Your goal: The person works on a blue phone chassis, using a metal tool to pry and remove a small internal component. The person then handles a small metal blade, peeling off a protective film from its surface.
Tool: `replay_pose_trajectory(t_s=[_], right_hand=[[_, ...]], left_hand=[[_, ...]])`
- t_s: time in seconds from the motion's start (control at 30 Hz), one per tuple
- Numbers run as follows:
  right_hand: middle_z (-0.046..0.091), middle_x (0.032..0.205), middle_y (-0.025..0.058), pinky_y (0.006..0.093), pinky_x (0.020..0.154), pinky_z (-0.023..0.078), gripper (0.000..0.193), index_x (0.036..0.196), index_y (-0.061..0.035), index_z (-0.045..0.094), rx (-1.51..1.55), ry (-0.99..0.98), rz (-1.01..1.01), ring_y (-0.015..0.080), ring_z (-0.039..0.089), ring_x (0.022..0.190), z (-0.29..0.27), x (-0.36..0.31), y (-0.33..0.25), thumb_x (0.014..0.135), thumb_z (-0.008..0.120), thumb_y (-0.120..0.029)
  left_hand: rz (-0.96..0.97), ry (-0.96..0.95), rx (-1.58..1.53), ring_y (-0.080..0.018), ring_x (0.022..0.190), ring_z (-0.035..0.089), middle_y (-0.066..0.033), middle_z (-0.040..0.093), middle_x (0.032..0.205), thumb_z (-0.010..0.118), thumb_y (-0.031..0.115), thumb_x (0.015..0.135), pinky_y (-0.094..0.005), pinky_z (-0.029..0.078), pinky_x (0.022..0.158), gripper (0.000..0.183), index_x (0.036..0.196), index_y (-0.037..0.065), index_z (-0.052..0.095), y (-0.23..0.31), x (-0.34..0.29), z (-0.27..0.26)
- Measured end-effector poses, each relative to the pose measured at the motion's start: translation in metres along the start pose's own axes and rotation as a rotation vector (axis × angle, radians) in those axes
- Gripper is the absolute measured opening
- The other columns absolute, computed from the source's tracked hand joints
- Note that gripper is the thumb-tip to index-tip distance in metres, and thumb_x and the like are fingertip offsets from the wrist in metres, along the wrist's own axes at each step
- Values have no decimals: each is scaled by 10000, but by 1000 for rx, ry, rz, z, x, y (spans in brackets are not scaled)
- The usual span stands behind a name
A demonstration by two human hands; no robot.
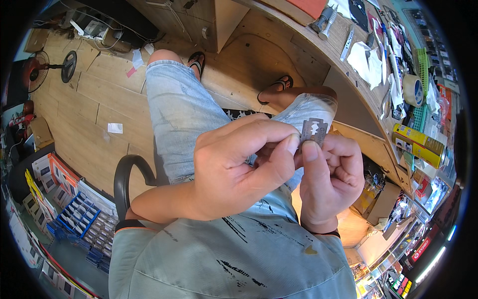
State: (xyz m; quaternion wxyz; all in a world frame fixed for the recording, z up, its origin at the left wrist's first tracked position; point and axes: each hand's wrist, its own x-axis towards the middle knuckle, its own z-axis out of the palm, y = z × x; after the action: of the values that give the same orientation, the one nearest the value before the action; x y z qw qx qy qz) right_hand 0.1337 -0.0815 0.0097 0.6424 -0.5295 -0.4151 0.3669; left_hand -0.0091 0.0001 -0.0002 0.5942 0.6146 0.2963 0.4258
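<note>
Before my chest, a dark double-edged razor blade (pixel 321 132) with a cut-out slot stands tilted between my hands. My right hand (pixel 329 182) pinches its lower end, the thumb flat on the face and the other fingers curled behind. Close against the blade's left side is my left hand (pixel 234 169), thumb and forefinger pressed together. Whatever sits in that left pinch, if anything, is hidden by the fingers.
To the right runs a wooden workbench (pixel 298 40) with screwdrivers (pixel 326 25), white paper scraps (pixel 366 62), a tape roll (pixel 413 89) and a yellow spray can (pixel 418 144). A black chair armrest (pixel 130 172) is at my left, near boxed goods and a blue divided tray (pixel 77 214).
</note>
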Motion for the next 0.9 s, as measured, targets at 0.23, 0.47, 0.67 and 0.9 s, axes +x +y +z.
replay_pose_trajectory(t_s=[0.23, 0.47, 0.67, 0.9], right_hand=[[713, 873, 142, 220, 673, 525, 230, 1097, 70, 536, -76, 53, -19, 110, 687, 788, 3, -2, -1, 919, 658, 150], [728, 819, 130, 231, 639, 533, 277, 1052, 91, 584, -417, 49, -252, 99, 672, 724, 3, -1, 7, 840, 758, 125], [737, 814, 143, 251, 618, 556, 296, 1043, 92, 608, -611, 129, -393, 127, 699, 690, 6, 1, 12, 815, 797, 96], [740, 816, 126, 255, 621, 567, 311, 1024, 73, 635, -587, 128, -364, 139, 713, 677, 9, -4, 6, 786, 834, 67]], left_hand=[[24, -1, 71, -79, 630, 560, -83, 682, 797, 688, -24, 920, -215, 397, 528, 100, 1007, -69, 711, 0, 2, -1], [69, 26, 142, -79, 597, 549, -82, 680, 775, 695, -50, 891, -229, 381, 497, 110, 998, -62, 717, 0, 3, 0], [113, 50, 168, -74, 574, 527, -80, 683, 775, 704, -44, 878, -233, 362, 477, 112, 988, -55, 723, -5, 3, 2], [123, 62, 176, -83, 568, 531, -86, 683, 769, 706, -37, 871, -232, 367, 483, 122, 991, -48, 727, -6, 2, 3]])
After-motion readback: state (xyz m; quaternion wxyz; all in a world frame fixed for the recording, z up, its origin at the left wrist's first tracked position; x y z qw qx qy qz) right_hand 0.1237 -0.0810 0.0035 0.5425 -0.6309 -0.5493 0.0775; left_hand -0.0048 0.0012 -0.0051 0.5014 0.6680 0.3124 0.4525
